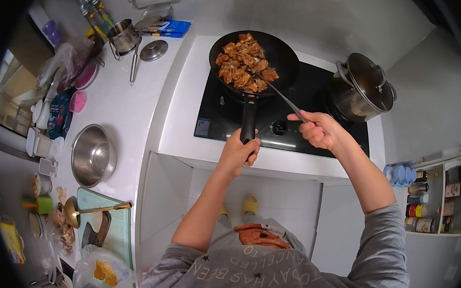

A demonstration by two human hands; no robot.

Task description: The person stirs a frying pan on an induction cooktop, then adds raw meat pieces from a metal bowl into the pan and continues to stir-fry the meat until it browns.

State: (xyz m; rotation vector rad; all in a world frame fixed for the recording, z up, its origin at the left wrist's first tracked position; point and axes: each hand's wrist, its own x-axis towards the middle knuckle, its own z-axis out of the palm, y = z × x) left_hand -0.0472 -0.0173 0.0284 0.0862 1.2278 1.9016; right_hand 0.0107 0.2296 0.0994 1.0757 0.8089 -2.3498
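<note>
My left hand (240,152) grips the black handle (249,119) of a dark frying pan (285,62). The pan stands over the left part of a black glass cooktop (232,121). Browned chunks of what looks like meat (243,63) are heaped in its left half. In my right hand (318,129) is the handle of a long, slim utensil (285,99), slanting up and left into the pan. Its far end touches the chunks and is partly hidden among them, so its head cannot be made out.
A lidded steel pot (360,89) stands on the cooktop's right side. On the left counter are a steel bowl (93,156), a small saucepan (122,38), a loose lid (154,51), and a green cutting board (120,225) bearing a ladle (72,212) and a cleaver (97,229). Bottles fill a shelf (441,199) at right.
</note>
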